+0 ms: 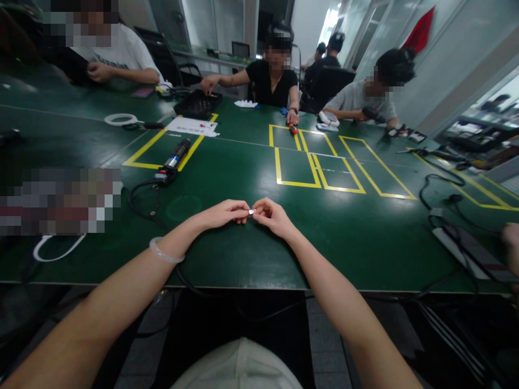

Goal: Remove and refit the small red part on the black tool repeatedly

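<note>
Between my fingertips is a tiny piece, silvery white with some red [252,212]; its kind is too small to make out. My left hand [229,212] pinches it from the left, thumb and fingers together. From the other side my right hand [271,215] grips it too, with its fingers curled. Both hands meet just above the green table [251,254], near its front edge. A pale bangle [164,253] circles my left wrist.
A black cylindrical tool [174,159] with a cable lies left of centre. Yellow tape outlines [300,184] mark the table beyond my hands. A black tray [197,104] and a white sheet [192,127] lie farther back. Several people sit around the table; cables [430,189] run at right.
</note>
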`<state>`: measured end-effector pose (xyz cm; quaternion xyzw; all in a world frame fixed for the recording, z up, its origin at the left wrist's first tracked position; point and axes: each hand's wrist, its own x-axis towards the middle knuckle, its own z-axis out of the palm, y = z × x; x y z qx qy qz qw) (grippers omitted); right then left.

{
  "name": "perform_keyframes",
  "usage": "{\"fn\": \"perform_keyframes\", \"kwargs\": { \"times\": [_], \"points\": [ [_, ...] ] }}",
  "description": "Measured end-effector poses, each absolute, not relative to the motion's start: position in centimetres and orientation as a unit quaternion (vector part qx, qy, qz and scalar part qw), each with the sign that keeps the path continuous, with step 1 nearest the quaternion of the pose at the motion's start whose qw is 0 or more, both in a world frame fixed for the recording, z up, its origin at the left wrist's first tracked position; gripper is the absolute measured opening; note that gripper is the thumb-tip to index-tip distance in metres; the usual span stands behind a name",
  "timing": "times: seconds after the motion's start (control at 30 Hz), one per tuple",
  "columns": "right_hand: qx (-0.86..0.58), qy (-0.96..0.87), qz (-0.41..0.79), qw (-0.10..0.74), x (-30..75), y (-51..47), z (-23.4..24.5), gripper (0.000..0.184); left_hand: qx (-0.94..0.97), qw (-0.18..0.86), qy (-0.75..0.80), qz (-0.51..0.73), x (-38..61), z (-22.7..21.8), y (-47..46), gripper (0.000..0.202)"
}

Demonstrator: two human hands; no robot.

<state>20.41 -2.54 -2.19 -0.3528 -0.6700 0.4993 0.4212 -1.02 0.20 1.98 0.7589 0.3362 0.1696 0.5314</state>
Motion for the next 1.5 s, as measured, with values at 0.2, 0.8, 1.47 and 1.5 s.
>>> {"fn": "perform_keyframes", "kwargs": {
  "times": [0.2,0.8,1.47,1.5],
  "points": [
    [-0.367,-0.684,0.485,0.402,20.54,-2.5,-2.24,0.027,0.765,0.533,0.319,0.17,-1.03,1.68,0.41,0.041],
    [-0.384,-0.72,0.433,0.384,20.63,-2.78,-1.74,0.02,0.768,0.533,0.311,0.174,-1.15,1.44,0.59,0.042],
    [-0.396,-0.703,0.411,0.425,20.79,-2.41,-1.92,0.026,0.768,0.513,0.338,0.181,-1.24,1.52,0.24,0.035],
    [-0.399,-0.708,0.394,0.429,20.8,-2.44,-1.85,0.024,0.765,0.515,0.341,0.184,-1.2,1.47,0.23,0.035]
  ]
}}
